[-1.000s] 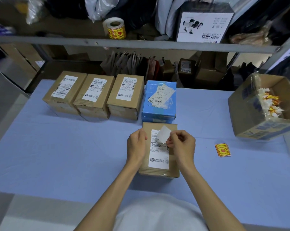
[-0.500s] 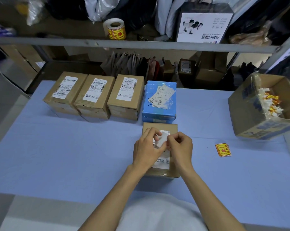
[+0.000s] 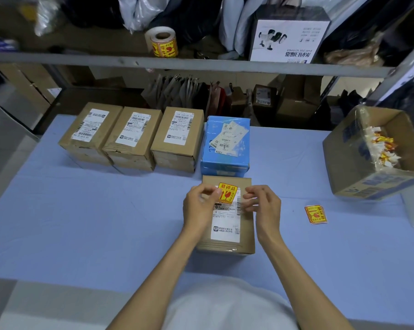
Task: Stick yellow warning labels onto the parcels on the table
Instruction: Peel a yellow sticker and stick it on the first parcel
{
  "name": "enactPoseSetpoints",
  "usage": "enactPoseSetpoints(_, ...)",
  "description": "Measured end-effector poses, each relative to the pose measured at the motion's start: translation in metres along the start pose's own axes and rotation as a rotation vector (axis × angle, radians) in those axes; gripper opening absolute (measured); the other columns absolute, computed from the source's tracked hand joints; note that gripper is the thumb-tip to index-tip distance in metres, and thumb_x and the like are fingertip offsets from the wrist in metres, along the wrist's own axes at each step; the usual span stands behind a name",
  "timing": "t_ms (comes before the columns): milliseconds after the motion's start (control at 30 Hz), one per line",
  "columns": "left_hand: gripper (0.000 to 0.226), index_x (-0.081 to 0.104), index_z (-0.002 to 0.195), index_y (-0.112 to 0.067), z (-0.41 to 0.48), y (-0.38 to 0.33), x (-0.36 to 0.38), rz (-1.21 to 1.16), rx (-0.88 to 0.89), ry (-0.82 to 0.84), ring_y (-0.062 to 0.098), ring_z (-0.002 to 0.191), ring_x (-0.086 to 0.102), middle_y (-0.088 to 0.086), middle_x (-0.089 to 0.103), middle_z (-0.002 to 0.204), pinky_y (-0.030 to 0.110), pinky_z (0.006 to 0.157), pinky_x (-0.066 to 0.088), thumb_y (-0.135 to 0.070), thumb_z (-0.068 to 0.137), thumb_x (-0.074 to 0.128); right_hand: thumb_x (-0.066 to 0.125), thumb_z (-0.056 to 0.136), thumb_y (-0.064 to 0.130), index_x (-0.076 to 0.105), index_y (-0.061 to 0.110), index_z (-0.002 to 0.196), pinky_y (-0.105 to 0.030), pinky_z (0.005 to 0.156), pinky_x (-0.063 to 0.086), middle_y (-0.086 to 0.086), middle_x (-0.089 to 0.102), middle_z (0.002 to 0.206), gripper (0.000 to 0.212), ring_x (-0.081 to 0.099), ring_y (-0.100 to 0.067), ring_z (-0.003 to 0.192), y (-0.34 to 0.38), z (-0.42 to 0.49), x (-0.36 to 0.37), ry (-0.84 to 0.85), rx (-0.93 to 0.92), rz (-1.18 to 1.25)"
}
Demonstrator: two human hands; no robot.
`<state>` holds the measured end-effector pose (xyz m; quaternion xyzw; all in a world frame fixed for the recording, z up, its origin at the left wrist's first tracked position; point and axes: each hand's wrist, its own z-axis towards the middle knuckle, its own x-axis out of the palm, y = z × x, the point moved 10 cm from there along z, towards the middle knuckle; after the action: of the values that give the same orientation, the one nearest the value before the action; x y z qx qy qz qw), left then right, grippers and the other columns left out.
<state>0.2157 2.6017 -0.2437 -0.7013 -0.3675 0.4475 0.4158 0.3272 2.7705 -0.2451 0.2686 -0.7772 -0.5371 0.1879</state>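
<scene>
Brown parcel (image 3: 227,236) sits at the middle of the tabletop (image 3: 82,222), toward the front edge. Yellow label (image 3: 227,192) is on the parcel's far end, overlapping the top of its white shipping label (image 3: 225,229); can't tell if it is pressed flat. Left hand (image 3: 197,210) pinches the yellow label's left edge with thumb and fingertip. Right hand (image 3: 264,206) hovers just right of the label, fingers loosely curled and blurred, can't tell if they grip anything. Hands apart, label between them. Toward the far edge: row of three brown parcels (image 3: 134,139), blue parcel (image 3: 225,148) touching the near parcel's far end. Label stack (image 3: 315,214) lies toward the right edge, near the open carton (image 3: 344,163) of scraps. Label roll (image 3: 163,42) on shelf (image 3: 225,65).
</scene>
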Motion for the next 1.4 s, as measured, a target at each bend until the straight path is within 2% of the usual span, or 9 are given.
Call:
enactPoseSetpoints(67,0.01,0.071,0.086,-0.016,-0.001,0.014,0.008,-0.17,-0.135,0.071,0.024,0.091,0.067,0.003,0.072,0.09,0.037,0.082,0.054,-0.025,0.087,0.067,0.062,0.089,0.014,0.065,0.011,0.084,-0.027,0.054,0.048,-0.006,0.066,0.077,0.007,0.059,-0.018,0.066,-0.003,0.003,0.003,0.053,-0.025,-0.114)
enactPoseSetpoints(167,0.013,0.07,0.089,-0.011,-0.006,0.016,0.016,-0.263,-0.186,0.133,0.027,0.09,0.068,0.012,0.072,0.094,0.041,0.082,0.055,-0.023,0.087,0.067,0.068,0.086,0.012,0.066,0.009,0.087,-0.024,0.053,0.05,-0.012,0.068,0.08,0.003,0.061,-0.019,0.068,-0.006,0.0,0.011,0.119,-0.029,-0.185)
enactPoseSetpoints(367,0.014,0.07,0.091,-0.01,-0.006,0.028,0.018,-0.246,-0.259,0.145,0.027,0.092,0.07,0.011,0.073,0.096,0.042,0.085,0.057,-0.023,0.088,0.066,0.068,0.085,0.002,0.067,0.003,0.084,-0.017,0.052,0.05,-0.01,0.068,0.075,0.001,0.062,-0.008,0.058,-0.002,-0.003,0.011,0.129,-0.042,-0.189)
enactPoseSetpoints(500,0.013,0.067,0.096,-0.015,-0.005,0.019,0.004,0.016,-0.155,0.018,0.002,0.076,0.062,-0.006,0.069,0.087,0.01,0.06,0.046,-0.025,0.088,0.065,0.07,0.082,0.001,0.07,0.006,0.082,-0.021,0.058,0.053,-0.005,0.071,0.075,0.005,0.066,-0.013,0.066,-0.004,0.001,0.001,0.054,-0.039,-0.214)
enactPoseSetpoints(600,0.016,0.064,0.101,-0.015,-0.003,0.016,-0.005,0.025,-0.136,-0.02,0.0,0.072,0.058,-0.007,0.065,0.087,0.004,0.049,0.042,-0.024,0.089,0.064,0.069,0.081,-0.002,0.07,0.002,0.084,-0.014,0.054,0.05,-0.006,0.069,0.073,0.005,0.065,-0.006,0.062,0.0,0.002,-0.01,0.024,-0.035,-0.165)
enactPoseSetpoints(700,0.015,0.069,0.097,-0.013,-0.006,0.018,0.005,0.022,-0.149,0.058,0.004,0.075,0.061,0.001,0.07,0.094,0.005,0.05,0.043,-0.024,0.088,0.066,0.068,0.081,-0.007,0.065,-0.007,0.088,-0.01,0.044,0.043,-0.01,0.066,0.07,0.008,0.061,0.001,0.047,0.0,-0.004,-0.013,0.054,-0.001,-0.11)
enactPoseSetpoints(900,0.014,0.066,0.095,-0.016,-0.017,0.019,0.018,0.03,-0.167,0.118,0.007,0.078,0.061,-0.002,0.068,0.091,0.016,0.056,0.042,-0.024,0.084,0.07,0.069,0.081,-0.007,0.062,-0.01,0.093,-0.012,0.042,0.042,-0.011,0.065,0.068,0.015,0.058,-0.001,0.043,-0.008,-0.014,-0.018,0.07,0.064,-0.092)
enactPoseSetpoints(1100,0.019,0.063,0.102,-0.017,-0.026,0.023,0.021,0.085,-0.178,0.104,0.008,0.08,0.061,-0.003,0.067,0.097,0.017,0.059,0.045,-0.023,0.086,0.068,0.069,0.081,-0.006,0.062,-0.008,0.093,-0.013,0.042,0.042,-0.011,0.064,0.067,0.014,0.056,-0.002,0.043,-0.011,-0.02,-0.019,0.101,0.078,-0.092)
enactPoseSetpoints(1400,0.007,0.067,0.087,-0.017,-0.034,0.025,0.024,0.049,-0.181,0.126,0.009,0.077,0.063,0.001,0.07,0.085,0.012,0.06,0.046,-0.017,0.081,0.072,0.072,0.08,0.003,0.073,0.004,0.089,-0.017,0.045,0.042,-0.004,0.072,0.072,0.009,0.06,-0.005,0.055,-0.019,-0.02,-0.027,0.109,0.054,-0.268)
